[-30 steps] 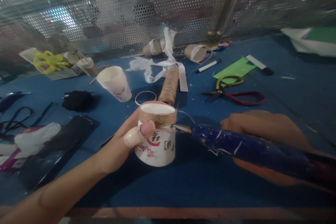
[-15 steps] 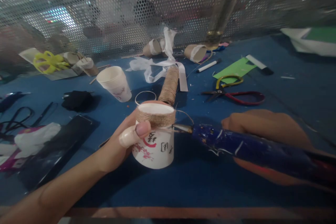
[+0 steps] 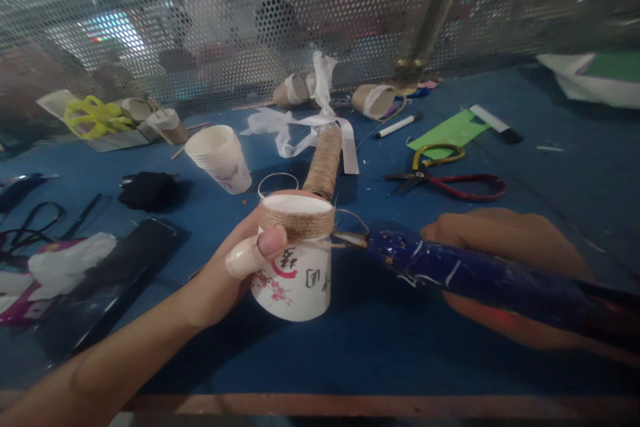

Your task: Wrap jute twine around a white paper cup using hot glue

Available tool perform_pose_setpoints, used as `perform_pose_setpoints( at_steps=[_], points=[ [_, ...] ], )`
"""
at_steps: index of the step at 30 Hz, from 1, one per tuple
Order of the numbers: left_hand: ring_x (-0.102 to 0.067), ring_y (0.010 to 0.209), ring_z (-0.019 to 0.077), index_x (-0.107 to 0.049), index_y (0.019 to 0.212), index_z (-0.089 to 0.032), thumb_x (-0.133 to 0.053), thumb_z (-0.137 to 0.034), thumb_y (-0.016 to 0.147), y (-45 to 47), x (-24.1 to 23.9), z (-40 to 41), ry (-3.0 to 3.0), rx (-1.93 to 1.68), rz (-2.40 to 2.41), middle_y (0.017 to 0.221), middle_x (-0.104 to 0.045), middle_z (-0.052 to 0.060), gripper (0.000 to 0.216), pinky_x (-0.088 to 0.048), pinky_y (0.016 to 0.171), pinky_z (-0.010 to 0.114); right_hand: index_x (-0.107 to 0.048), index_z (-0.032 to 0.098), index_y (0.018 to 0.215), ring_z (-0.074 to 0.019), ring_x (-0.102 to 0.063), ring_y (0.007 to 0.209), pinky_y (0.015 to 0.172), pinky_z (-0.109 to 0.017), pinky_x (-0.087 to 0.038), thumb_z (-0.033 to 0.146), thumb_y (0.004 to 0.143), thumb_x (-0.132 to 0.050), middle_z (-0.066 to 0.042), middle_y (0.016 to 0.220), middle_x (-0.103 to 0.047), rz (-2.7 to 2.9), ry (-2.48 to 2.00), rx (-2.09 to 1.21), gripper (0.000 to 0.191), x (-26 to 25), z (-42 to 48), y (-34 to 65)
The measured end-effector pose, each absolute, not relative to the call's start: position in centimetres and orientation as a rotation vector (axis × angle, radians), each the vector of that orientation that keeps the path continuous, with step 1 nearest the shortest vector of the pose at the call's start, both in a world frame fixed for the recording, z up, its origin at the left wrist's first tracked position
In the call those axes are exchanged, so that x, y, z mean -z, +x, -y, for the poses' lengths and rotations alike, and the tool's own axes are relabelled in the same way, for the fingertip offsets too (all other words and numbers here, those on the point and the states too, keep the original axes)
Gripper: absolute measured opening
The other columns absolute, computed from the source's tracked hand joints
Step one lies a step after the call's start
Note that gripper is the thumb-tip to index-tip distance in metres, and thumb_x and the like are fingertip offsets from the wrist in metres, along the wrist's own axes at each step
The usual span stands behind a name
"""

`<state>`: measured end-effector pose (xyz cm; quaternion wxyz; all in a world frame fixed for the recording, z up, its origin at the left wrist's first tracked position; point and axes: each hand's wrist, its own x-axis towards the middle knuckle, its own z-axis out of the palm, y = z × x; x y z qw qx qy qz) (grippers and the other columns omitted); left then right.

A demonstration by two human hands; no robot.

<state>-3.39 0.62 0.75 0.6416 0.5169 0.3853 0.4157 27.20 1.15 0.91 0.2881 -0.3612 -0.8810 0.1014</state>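
My left hand (image 3: 237, 263) is wrapped round a white paper cup (image 3: 300, 293) printed with black characters and pink blossoms. Its thumb, with a bandage (image 3: 245, 257) round it, presses on the cup's front. Twine (image 3: 297, 221) circles the upper part of the cup in several turns, and a loose strand runs off to the right. In my right hand (image 3: 515, 240) is a blue hot glue gun (image 3: 450, 267), held sideways. Its metal nozzle (image 3: 353, 239) points left at the cup's side, just below the wound twine. Behind the cup lies a roll of twine (image 3: 325, 160).
A stack of paper cups (image 3: 220, 157) stands left of the twine roll, near white ribbon (image 3: 285, 127). Red-and-yellow scissors (image 3: 445, 173), a green card (image 3: 445, 133) and markers lie right. A dark phone-like slab (image 3: 115, 280) lies left. A perforated metal screen (image 3: 280, 20) borders the back.
The glue gun's nozzle has drawn slightly right, away from the cup's side. My left hand holds the cup in nearly the same place.
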Motion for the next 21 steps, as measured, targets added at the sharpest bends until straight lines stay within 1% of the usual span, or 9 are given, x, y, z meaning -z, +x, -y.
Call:
perform_pose_setpoints(
  at_steps=[4,9,15,18,21],
  points=[
    [-0.07,0.122,0.0373,-0.068,0.144,-0.027,-0.08,-0.074,0.082,-3.6,-0.8,-0.6,1.191,-0.951,-0.868,0.128,-0.077,0.01,0.079,-0.053,0.088,0.04,-0.036,0.033,0.084,-0.0207,-0.044,0.05,0.06,-0.039,-0.032,0.017,0.092,-0.05,0.008,0.062,-0.053,2.333,-0.955,-0.328,0.022,-1.0,-1.0,27.0],
    [-0.071,0.106,0.0317,-0.068,0.144,-0.027,-0.078,-0.074,0.085,-3.8,-0.4,-0.5,1.174,-0.914,-0.868,0.12,-0.078,0.008,0.076,-0.054,0.086,0.04,-0.034,0.032,0.086,-0.0233,-0.049,0.056,0.063,-0.039,-0.03,0.015,0.094,-0.05,0.007,0.064,-0.052,2.355,-1.03,-0.3,0.025,-1.1,-0.6,27.1],
    [-0.069,0.106,0.0306,-0.07,0.142,-0.027,-0.077,-0.074,0.086,-4.0,0.1,-0.6,1.197,-0.919,-0.862,0.121,-0.077,0.007,0.073,-0.053,0.087,0.04,-0.034,0.033,0.089,-0.0245,-0.051,0.057,0.063,-0.039,-0.03,0.015,0.093,-0.051,0.007,0.067,-0.057,2.385,-0.982,-0.297,0.025,-0.9,-1.0,27.5],
    [-0.069,0.106,0.0309,-0.069,0.143,-0.028,-0.076,-0.073,0.087,-4.1,0.3,-0.7,1.193,-0.907,-0.87,0.122,-0.077,0.008,0.072,-0.054,0.087,0.04,-0.035,0.033,0.089,-0.0245,-0.051,0.057,0.062,-0.038,-0.029,0.017,0.093,-0.05,0.008,0.066,-0.056,2.392,-0.976,-0.307,0.023,-0.9,-1.0,27.5],
    [-0.069,0.111,0.0323,-0.069,0.146,-0.028,-0.074,-0.071,0.09,-4.2,0.4,-0.6,1.193,-0.89,-0.85,0.128,-0.077,0.008,0.07,-0.054,0.089,0.041,-0.035,0.032,0.088,-0.0245,-0.051,0.057,0.063,-0.039,-0.028,0.019,0.092,-0.05,0.007,0.066,-0.056,2.367,-1.013,-0.323,0.021,-1.1,-0.8,27.3]
  ],
)
